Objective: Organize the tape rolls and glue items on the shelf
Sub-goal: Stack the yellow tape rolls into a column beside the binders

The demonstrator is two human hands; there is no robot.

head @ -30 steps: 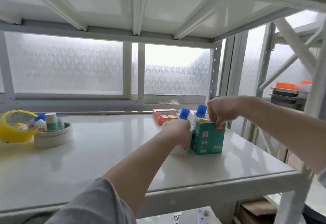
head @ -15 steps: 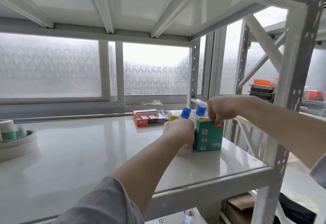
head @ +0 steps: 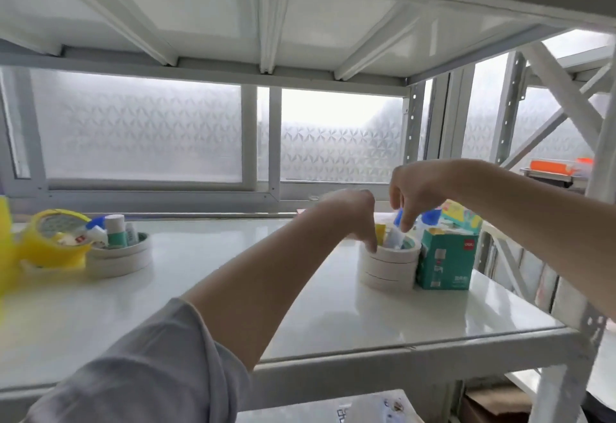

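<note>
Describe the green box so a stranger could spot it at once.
Look along the white shelf to its right end, under the person's right hand. The green box stands upright beside a stack of white tape rolls, the only square-cornered green thing there.

Just one view, head-mounted and wide-angle. Looking forward and slightly down along the white shelf (head: 200, 289) toward the frosted window (head: 140, 132) behind it. Close in, both forearms reaching out from the bottom and right edges. Upper shelf underside filling the top. No second view to overlap with.
</note>
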